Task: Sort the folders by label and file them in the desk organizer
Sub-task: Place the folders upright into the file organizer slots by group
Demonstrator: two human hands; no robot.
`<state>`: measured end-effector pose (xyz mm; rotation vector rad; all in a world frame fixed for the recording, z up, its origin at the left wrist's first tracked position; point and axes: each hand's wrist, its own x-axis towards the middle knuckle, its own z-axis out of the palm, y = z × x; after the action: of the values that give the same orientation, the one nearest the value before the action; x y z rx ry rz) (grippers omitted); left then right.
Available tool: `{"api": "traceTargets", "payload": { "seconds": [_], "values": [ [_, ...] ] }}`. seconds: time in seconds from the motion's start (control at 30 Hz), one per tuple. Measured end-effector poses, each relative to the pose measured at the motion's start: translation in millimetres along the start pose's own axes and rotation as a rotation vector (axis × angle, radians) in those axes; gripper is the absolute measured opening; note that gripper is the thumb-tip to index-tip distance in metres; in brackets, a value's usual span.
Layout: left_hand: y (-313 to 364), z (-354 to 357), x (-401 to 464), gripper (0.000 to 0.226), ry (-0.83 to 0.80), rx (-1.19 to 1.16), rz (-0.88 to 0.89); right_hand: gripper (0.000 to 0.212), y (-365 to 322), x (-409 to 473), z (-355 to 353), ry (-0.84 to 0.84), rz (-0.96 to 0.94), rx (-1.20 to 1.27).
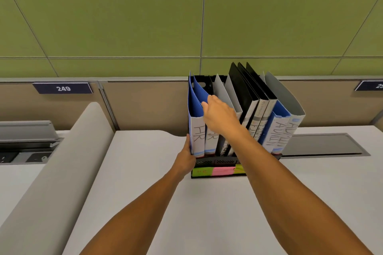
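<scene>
Black desk organizer [215,161] stood at desk [145,192] rear edge, filled with upright folders. Spines read "HR" on leftmost folder [196,132] and second HR folder [211,141], "ADMIN" on two right folders [274,132]. Green and pink sticky notes [215,171] stuck on organizer front. Leftmost spine held in left hand [187,158] grip; second HR folder's blue cover pinched by right hand [219,117]. Plate "249" [63,88] mounted on partition.

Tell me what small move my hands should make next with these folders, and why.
Probably press the second blue HR-labelled folder down until it seats: the right hand grips its top edge, and it already stands beside the first blue HR folder, while the left hand steadies the black plastic desk organizer.
</scene>
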<state>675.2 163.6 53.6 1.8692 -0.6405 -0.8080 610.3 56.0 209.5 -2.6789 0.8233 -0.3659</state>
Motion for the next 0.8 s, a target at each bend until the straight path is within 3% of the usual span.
{"api": "traceTargets", "payload": {
  "seconds": [0.07, 0.13, 0.17, 0.27, 0.33, 0.47, 0.67, 0.8],
  "values": [
    [1, 2, -1, 0.09, -0.001, 0.031, 0.006, 0.047, -8, 9, -13, -0.179, 0.079, 0.132],
    [1, 4, 0, 0.089, 0.009, 0.06, 0.019, 0.093, -18, 11, -19, -0.243, 0.153, 0.213],
    [1, 4, 1, 0.089, 0.013, 0.074, 0.022, 0.103, -21, 10, -16, -0.233, 0.162, 0.155],
    [-1, 4, 3, 0.088, 0.0, 0.111, 0.015, 0.089, -24, 4, 5, -0.107, 0.218, -0.038],
    [1, 4, 3, 0.089, 0.001, 0.112, 0.003, 0.081, -26, 7, 9, -0.06, 0.34, 0.04],
    [1, 8, -1, 0.083, 0.028, 0.071, 0.01, 0.088, -29, 10, 7, -0.082, 0.456, 0.186],
    [-9, 15, -14, 0.059, 0.109, -0.089, 0.007, 0.101, -27, 9, 1, -0.194, 0.31, 0.072],
    [-6, 17, -22, 0.053, 0.159, -0.095, 0.052, 0.094, -12, -1, -11, -0.164, 0.206, 0.283]
  ]
}}
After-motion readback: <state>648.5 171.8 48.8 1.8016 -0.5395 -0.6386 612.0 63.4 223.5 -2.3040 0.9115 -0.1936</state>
